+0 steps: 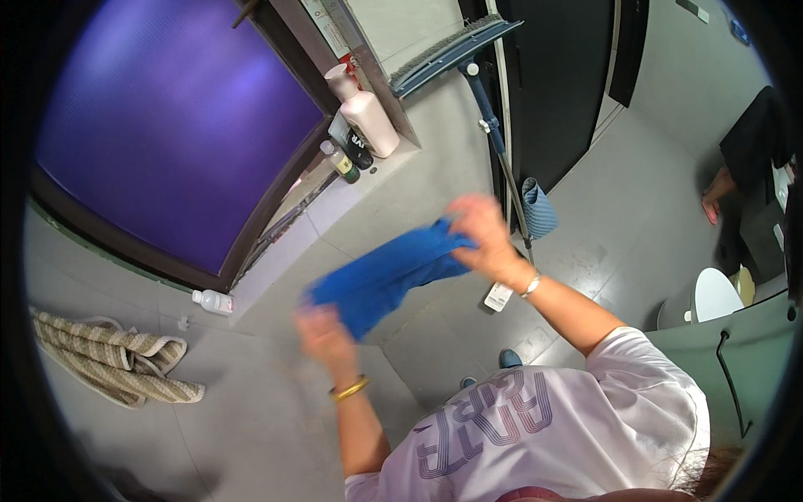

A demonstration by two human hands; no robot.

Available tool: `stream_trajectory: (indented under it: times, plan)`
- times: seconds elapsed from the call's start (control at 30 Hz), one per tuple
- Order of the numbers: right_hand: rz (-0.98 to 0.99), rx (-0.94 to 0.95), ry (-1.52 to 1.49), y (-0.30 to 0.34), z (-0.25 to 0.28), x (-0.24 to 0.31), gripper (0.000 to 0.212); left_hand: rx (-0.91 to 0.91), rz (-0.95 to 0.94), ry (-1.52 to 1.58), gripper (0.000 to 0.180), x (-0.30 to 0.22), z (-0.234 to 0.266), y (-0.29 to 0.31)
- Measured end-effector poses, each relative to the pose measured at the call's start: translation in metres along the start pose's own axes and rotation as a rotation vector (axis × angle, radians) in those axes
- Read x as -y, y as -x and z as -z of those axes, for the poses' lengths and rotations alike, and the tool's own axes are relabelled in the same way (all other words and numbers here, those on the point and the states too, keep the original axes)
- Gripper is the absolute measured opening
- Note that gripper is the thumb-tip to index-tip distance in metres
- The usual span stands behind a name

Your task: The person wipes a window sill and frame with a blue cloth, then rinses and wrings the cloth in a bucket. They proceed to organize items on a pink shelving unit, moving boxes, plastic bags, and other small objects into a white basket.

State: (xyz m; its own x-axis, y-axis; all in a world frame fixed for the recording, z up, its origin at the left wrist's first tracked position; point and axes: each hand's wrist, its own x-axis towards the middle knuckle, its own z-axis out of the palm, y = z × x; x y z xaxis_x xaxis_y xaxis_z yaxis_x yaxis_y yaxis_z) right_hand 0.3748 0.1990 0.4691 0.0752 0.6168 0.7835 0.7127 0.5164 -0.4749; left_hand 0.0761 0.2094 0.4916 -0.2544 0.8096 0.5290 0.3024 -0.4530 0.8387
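A blue cloth (385, 272) is stretched out between my two hands in mid-air. At its lower left end my left hand (329, 339), blurred by motion, grips the edge. My right hand (487, 238), also a little blurred, pinches the upper right end. The cloth sags slightly between them and shows a fold along its length. Both hands are well apart from the window ledge (322, 205) beyond them.
Bottles stand on the ledge: a large pink one (368, 117) and a small green-labelled one (341, 163). A white bottle (213, 302) is at the ledge's lower end. A striped towel (125, 360) hangs left. A long-handled squeegee brush (456, 58) leans ahead.
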Motion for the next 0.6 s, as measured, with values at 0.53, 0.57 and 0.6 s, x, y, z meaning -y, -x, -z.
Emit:
stream_trajectory:
  times: [0.53, 0.57, 0.6]
  plan:
    - [-0.456, 0.109, -0.504, -0.040, 0.055, -0.020, 0.045, 0.180, 0.218, 0.228, 0.019, -0.034, -0.019, -0.050]
    - [-0.470, 0.092, -0.566, -0.029, 0.059, -0.019, 0.052, 0.140, 0.124, 0.239, 0.019, -0.044, -0.016, -0.041]
    - [-0.484, 0.078, -0.630, -0.012, 0.062, -0.018, 0.059, 0.111, 0.134, 0.130, 0.019, -0.030, -0.014, -0.021]
